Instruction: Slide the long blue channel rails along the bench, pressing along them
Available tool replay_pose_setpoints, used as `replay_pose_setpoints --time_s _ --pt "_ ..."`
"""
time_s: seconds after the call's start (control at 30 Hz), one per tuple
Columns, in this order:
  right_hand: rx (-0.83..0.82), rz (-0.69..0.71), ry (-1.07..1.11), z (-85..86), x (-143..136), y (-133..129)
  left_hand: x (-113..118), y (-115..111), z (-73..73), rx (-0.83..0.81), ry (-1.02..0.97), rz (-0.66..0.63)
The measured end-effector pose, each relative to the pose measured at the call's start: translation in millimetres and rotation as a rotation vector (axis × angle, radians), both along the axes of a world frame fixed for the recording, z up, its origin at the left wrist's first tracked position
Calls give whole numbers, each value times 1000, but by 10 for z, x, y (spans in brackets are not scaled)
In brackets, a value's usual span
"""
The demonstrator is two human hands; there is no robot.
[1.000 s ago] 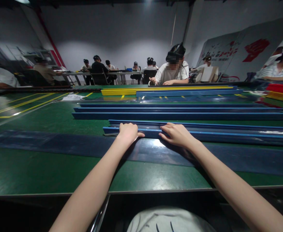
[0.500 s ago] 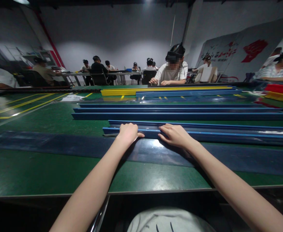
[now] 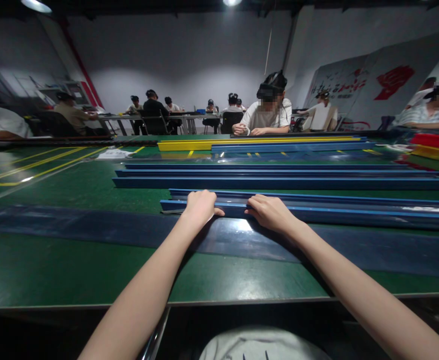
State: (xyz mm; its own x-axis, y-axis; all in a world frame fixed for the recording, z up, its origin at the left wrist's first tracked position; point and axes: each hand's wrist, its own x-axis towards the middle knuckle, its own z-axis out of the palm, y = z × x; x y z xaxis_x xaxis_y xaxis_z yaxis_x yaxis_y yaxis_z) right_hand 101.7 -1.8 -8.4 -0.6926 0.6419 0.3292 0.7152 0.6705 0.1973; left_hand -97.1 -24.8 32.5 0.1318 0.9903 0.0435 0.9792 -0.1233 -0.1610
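A long blue channel strip (image 3: pixel 339 215) lies across the green table in front of me, its two side walls standing up. Near its left end, my left hand (image 3: pixel 200 206) grips the near wall, fingers over the top edge and thumb on the outer face. Further right along that same wall, my right hand (image 3: pixel 267 211) is closed on it in a like way; its fingertips are partly hidden. Under my wrists, a flat dark translucent strip (image 3: pixel 102 227) runs along the table. A thin grey edge shows at the channel's left end, too small to make out.
Beyond lie more blue channels (image 3: pixel 279 183), then a yellow channel (image 3: pixel 189 145). White paper (image 3: pixel 114 153) rests at the left; red and yellow bins (image 3: pixel 435 147) stand at the right. A person (image 3: pixel 268 112) works opposite, others further back. The table's near edge (image 3: pixel 242 302) is close to me.
The view has tilted up slightly, so the scene sits a little lower. Both hands keep their places on the channel, with the right fingers curled slightly more.
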Motion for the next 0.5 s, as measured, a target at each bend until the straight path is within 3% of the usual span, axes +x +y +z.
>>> replay_pose_setpoints --time_s 0.5 --pt "-55 45 -6 150 60 -7 -51 48 -35 90 -83 -91"
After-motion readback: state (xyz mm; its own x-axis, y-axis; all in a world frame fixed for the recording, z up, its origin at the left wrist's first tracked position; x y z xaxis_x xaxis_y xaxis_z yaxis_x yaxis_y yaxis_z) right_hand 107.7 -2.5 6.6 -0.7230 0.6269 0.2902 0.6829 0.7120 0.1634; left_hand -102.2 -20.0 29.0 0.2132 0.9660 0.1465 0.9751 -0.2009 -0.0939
